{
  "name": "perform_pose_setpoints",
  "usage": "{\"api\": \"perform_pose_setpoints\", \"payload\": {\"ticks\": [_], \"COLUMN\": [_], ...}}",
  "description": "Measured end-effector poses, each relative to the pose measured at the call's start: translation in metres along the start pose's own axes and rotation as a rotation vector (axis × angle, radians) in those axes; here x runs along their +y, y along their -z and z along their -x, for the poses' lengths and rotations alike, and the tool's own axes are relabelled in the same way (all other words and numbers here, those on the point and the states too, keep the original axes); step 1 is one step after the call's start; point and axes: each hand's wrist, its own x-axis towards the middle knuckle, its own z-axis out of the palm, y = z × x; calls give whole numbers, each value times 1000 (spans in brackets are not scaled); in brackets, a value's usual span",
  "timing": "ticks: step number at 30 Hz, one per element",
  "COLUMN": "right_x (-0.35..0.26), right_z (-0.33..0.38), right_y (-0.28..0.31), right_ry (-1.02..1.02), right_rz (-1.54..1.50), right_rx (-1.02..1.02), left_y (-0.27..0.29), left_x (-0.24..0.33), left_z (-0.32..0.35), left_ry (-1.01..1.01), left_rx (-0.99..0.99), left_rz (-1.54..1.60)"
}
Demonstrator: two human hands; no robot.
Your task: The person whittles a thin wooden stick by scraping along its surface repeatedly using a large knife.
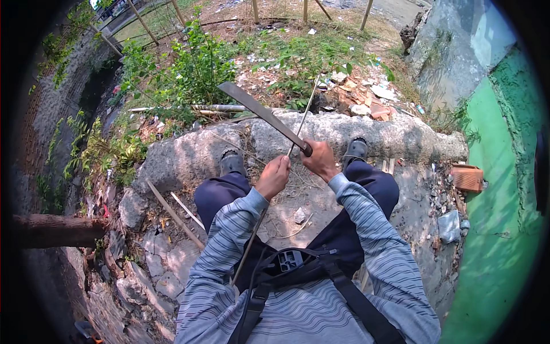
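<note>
2 striped sleeves [232, 226] angle inward, left hand [274, 178] gripping a thin stick [308, 106], right hand [321, 159] a machete [263, 113].

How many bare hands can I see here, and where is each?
2: the left hand, near the middle, holds the thin stick; the right hand, slightly higher and further right, holds the machete.

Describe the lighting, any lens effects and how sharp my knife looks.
Head view: bright daylight, dappled shadow on the green wall and ledge; head view: curved black vignetting at both sides; head view: knife reasonably sharp, no obvious motion blur.
</note>
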Motion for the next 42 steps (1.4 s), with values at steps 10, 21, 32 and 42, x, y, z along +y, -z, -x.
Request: {"api": "perform_pose_setpoints", "payload": {"ticks": [10, 21, 32, 42], "right_x": [9, 5, 8, 12], "right_z": [-18, -4, -2, -9], "right_y": [12, 1, -2, 0], "right_ry": [-170, 11, 17, 30], "right_rz": [1, 34, 50, 110], "right_rx": [-51, -149, -159, -147], "left_y": [-5, -4, -5, -7], "left_x": [26, 31, 35, 19], "left_z": [10, 11, 12, 16], "left_ry": [-135, -174, -131, -225], "left_rx": [80, 106, 95, 152], "left_rz": [-287, -481, -585, -601]}}
